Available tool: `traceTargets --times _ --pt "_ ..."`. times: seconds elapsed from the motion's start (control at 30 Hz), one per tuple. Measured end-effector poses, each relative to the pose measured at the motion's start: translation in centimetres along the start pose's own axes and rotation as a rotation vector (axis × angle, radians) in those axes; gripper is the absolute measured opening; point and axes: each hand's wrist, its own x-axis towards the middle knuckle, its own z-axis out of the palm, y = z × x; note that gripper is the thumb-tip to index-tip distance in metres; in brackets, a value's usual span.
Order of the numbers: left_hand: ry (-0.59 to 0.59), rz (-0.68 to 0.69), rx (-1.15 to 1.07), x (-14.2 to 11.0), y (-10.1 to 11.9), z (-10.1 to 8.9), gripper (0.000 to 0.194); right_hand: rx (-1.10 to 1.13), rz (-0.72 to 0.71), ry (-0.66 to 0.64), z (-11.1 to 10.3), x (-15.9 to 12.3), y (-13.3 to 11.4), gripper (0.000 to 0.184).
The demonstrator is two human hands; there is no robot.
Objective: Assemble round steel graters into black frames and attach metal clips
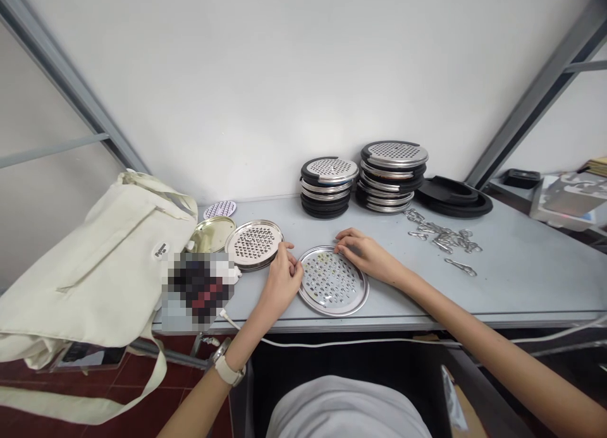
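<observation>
A round metal grater plate (332,283) with raised holes lies flat near the table's front edge. My left hand (284,273) is at its left rim, fingers curled and the thumb close to the rim; the exact grip is partly hidden. My right hand (367,255) rests at the upper right rim, palm down, with fingers loosely bent and apart. Just left of my left hand lies a small stack of similar grater plates (253,242). Behind it sit a plain gold-coloured round lid (213,234) and a white-and-purple perforated disc (219,210).
Two stacks of graters with black rims, a shorter one (329,188) and a taller one (393,176), stand by the wall. Black round trays (455,198) and loose metal clips (448,237) lie right. A cream bag (90,261) and white cable (332,344) are nearby.
</observation>
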Motion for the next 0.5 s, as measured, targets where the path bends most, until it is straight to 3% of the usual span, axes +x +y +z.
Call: traceTargets --times 0.5 --pt "-0.005 0.007 0.026 -0.01 -0.03 0.09 0.032 0.020 -0.071 -0.022 0.10 -0.03 0.22 0.027"
